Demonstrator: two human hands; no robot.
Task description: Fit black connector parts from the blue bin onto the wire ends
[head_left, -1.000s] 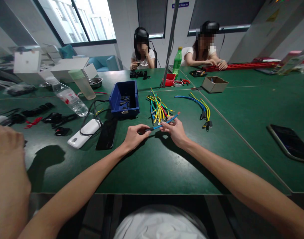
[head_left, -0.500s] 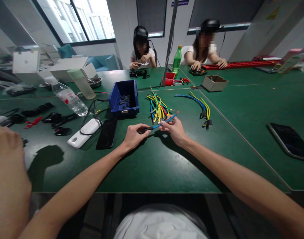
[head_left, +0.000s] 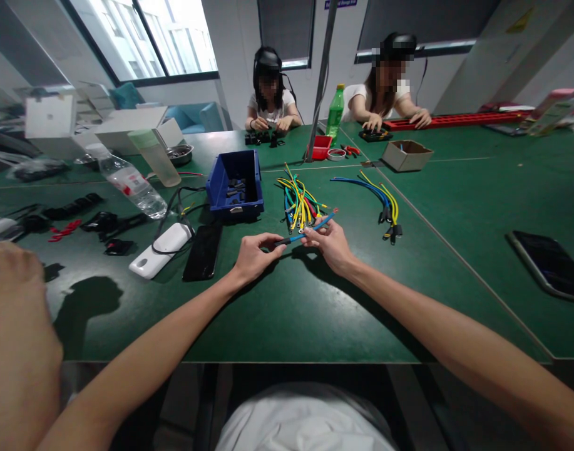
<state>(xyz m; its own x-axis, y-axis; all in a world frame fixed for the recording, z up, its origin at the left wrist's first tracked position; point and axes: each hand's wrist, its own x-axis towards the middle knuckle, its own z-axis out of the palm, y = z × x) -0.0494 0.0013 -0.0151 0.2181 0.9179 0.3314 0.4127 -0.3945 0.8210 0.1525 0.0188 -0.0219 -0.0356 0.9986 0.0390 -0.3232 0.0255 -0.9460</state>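
Observation:
Between my two hands, a short blue wire (head_left: 297, 238) is held just above the green table, its bare copper end pointing up to the right. My left hand (head_left: 257, 255) pinches the black sleeve at its left end. Thumb and fingers of my right hand (head_left: 331, 244) close on the blue part. Just beyond my fingers lies a heap of yellow, green, blue and red wires (head_left: 298, 203) with metal ring ends. To its right, several blue and yellow wires (head_left: 385, 200) with black ends lie side by side. A blue bin (head_left: 215, 188) holds small black pieces.
Left of my hands lie a black phone (head_left: 203, 252), a white power bank (head_left: 159, 252) and a plastic bottle (head_left: 133, 181). Another phone (head_left: 552, 266) is at right. A cardboard box (head_left: 406, 156) stands farther back. Two people sit opposite; someone's arm (head_left: 21, 326) enters at left.
My hands hold the blue wire almost unmoved. Across the table, the co-worker in the middle has brought both hands lower toward the black items.

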